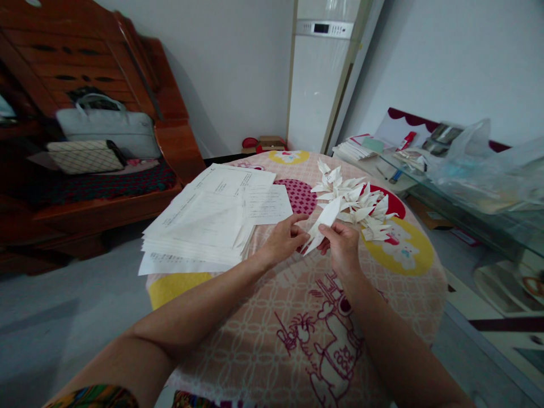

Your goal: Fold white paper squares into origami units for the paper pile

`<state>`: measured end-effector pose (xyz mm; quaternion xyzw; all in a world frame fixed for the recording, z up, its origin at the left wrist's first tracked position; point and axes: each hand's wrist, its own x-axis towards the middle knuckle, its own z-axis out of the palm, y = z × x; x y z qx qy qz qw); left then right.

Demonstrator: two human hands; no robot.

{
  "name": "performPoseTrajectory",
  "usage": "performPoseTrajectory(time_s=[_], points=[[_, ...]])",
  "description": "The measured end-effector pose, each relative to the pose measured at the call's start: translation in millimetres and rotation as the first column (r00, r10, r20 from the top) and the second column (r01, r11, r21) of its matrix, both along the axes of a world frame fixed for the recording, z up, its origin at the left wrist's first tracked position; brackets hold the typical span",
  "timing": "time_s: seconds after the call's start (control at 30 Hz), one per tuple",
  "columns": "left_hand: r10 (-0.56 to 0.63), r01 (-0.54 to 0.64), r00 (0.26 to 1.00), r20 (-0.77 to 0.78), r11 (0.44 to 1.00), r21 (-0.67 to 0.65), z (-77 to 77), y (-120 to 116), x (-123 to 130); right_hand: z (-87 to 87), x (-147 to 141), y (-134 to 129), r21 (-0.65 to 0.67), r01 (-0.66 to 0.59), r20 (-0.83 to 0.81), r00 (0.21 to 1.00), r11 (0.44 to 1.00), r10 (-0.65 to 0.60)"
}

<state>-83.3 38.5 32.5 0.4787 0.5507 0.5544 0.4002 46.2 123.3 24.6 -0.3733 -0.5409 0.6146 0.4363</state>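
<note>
Between my two hands a folded strip of white paper slants up to the right above the table. The fingers of my right hand pinch its right side. My left hand has its fingertips at the paper's lower left end, with the fingers curled round it. Just beyond lies a pile of folded white paper pieces with pointed ends. A thick stack of printed sheets rests on the left part of the round table, with a smaller sheet at its right edge.
A patterned cloth covers the round table. To the right is a glass-topped stand with plastic bags and papers. A wooden seat with a grey bag stands at the left, a tall white appliance behind.
</note>
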Motion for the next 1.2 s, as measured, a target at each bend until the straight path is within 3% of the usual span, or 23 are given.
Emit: performPoseTrajectory(time_s=[0.2, 0.37, 0.57, 0.8, 1.0, 1.2], points=[[0.056, -0.056, 0.995, -0.083, 0.998, 0.010, -0.1, -0.1, 0.8, -4.9, -0.1, -3.2, 0.062, -0.003, 0.034, 0.999, 0.998, 0.001], [0.076, -0.076, 0.996, -0.055, 0.997, 0.000, 5.3, -1.3, 2.2, -4.4, -1.7, -5.6, 0.044, 0.016, -0.001, 1.000, 0.999, -0.016], [0.044, -0.038, 0.993, 0.107, 0.998, -0.059, 10.2, -2.6, 2.6, 4.3, -0.2, -1.6, -0.020, 0.062, -0.059, 0.996, 0.998, -0.063], [0.034, -0.002, 0.965, 0.261, 0.992, -0.123, 6.2, -0.2, -5.7, 8.4, 3.8, 4.3, -0.006, 0.117, -0.087, 0.989, 0.993, -0.117], [-0.026, 0.047, 0.990, 0.137, 0.988, -0.149, 1.3, 1.1, -0.5, 3.0, -1.7, -6.0, 0.030, 0.064, -0.063, 0.996, 0.998, -0.062], [0.021, 0.001, 0.993, 0.113, 0.981, -0.194, 3.2, 0.6, 1.2, 4.7, -1.3, -6.6, 0.038, 0.106, -0.051, 0.993, 0.994, -0.104]])
